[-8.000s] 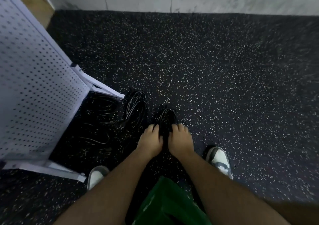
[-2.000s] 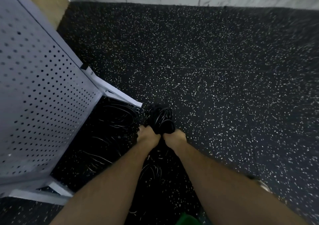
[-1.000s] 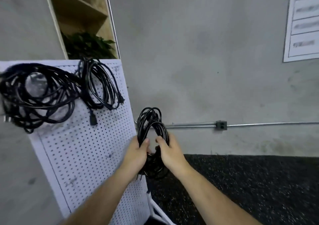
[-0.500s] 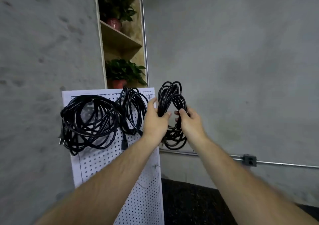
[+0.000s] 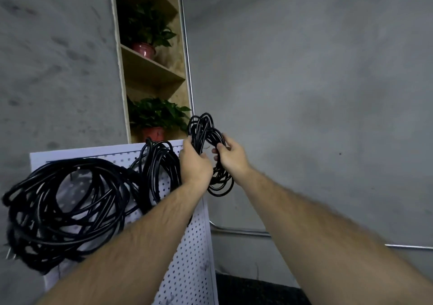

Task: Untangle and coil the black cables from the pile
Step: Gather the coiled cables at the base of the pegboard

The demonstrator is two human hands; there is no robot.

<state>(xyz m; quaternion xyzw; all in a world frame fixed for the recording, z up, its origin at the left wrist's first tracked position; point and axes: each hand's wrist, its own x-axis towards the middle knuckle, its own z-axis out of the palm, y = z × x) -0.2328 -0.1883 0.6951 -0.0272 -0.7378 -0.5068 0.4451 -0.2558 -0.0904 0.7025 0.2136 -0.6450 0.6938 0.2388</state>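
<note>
Held coil (image 5: 201,129): middle stretch covered by left hand (image 5: 195,166), whose fingers curl behind the strands, tips unseen. Right hand (image 5: 230,157) covers the coil's right side. Cable ends not traceable in the loops. Hung coil (image 5: 159,164): lower part behind left forearm; its support cannot be made out. Large coil (image 5: 58,211): plug at left picture edge blurred. Pegboard (image 5: 187,246) cut off at bottom edge. Plant pot (image 5: 153,133): base behind pegboard top.

black cable coil (image 5: 206,138), upright, held aloft
</note>
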